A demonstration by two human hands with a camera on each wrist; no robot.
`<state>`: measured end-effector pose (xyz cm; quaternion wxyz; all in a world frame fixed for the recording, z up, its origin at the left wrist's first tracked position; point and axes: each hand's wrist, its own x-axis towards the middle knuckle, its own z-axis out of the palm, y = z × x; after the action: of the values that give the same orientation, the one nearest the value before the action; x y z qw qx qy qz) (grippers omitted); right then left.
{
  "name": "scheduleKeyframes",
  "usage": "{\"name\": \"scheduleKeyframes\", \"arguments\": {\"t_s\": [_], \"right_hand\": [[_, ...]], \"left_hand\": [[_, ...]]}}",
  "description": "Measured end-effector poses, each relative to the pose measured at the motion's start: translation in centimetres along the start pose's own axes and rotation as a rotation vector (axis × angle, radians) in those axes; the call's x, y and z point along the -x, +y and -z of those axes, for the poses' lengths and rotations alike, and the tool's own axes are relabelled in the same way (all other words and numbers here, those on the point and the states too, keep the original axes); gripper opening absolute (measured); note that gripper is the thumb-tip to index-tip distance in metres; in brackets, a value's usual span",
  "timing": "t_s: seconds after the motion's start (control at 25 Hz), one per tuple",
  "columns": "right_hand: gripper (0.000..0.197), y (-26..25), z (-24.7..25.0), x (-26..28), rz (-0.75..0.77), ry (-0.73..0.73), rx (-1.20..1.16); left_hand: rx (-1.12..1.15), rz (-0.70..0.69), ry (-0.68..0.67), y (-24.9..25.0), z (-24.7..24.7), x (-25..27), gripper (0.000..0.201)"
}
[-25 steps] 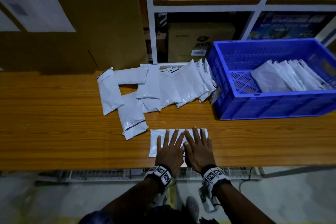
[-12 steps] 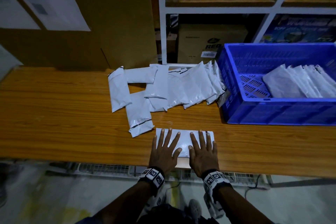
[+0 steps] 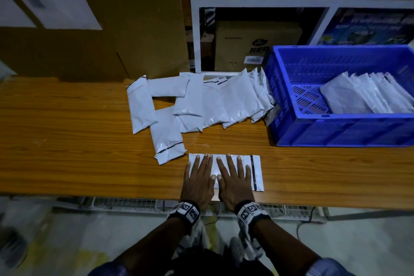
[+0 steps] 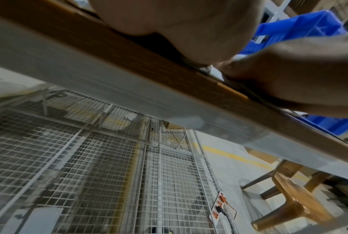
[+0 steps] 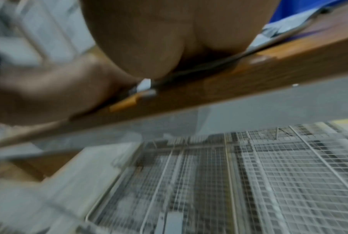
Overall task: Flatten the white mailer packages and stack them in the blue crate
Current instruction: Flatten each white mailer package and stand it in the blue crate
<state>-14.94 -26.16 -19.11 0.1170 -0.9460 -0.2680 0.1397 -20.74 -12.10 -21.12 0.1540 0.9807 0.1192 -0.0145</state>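
A white mailer [image 3: 256, 172] with a dark strip near its right end lies flat at the wooden table's front edge. My left hand [image 3: 198, 177] and right hand [image 3: 234, 176] press on it side by side, palms down, fingers straight and spread. A loose pile of white mailers [image 3: 201, 103] lies behind them in the middle of the table. The blue crate [image 3: 336, 130] stands at the right with several flattened mailers [image 3: 367, 96] leaning inside it. In the wrist views only the heels of my left hand [image 4: 179, 23] and right hand [image 5: 169, 34] show on the table edge.
The wooden table [image 3: 67, 141] runs left to right. A large cardboard box [image 3: 112, 18] stands at the back left, white shelving [image 3: 257, 2] with boxes behind the pile. A wire rack [image 4: 89, 158], a power strip [image 4: 219, 207] and a plastic chair [image 4: 289, 197] sit under the table.
Both hands stay flat on the mailer and have slid a little towards the table's front edge; more of its right end with the dark strip now shows.
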Motion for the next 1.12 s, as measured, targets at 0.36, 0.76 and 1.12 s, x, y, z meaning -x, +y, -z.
{"name": "scheduleKeyframes", "arguments": {"t_s": [0.36, 0.76, 1.12], "right_hand": [[0.066, 0.9, 1.1, -1.1, 0.019, -0.159, -0.056], [0.055, 3.7, 1.6, 0.8, -0.026, 0.013, -0.046], [0.059, 3.6, 1.1, 0.5, -0.054, -0.053, 0.044]], "left_hand": [[-0.074, -0.08, 0.032, 2.0, 0.6, 0.0, 0.059], [-0.025, -0.033, -0.011, 1.9, -0.6, -0.1, 0.062], [-0.077, -0.115, 0.013, 2.6, 0.4, -0.4, 0.062]]}}
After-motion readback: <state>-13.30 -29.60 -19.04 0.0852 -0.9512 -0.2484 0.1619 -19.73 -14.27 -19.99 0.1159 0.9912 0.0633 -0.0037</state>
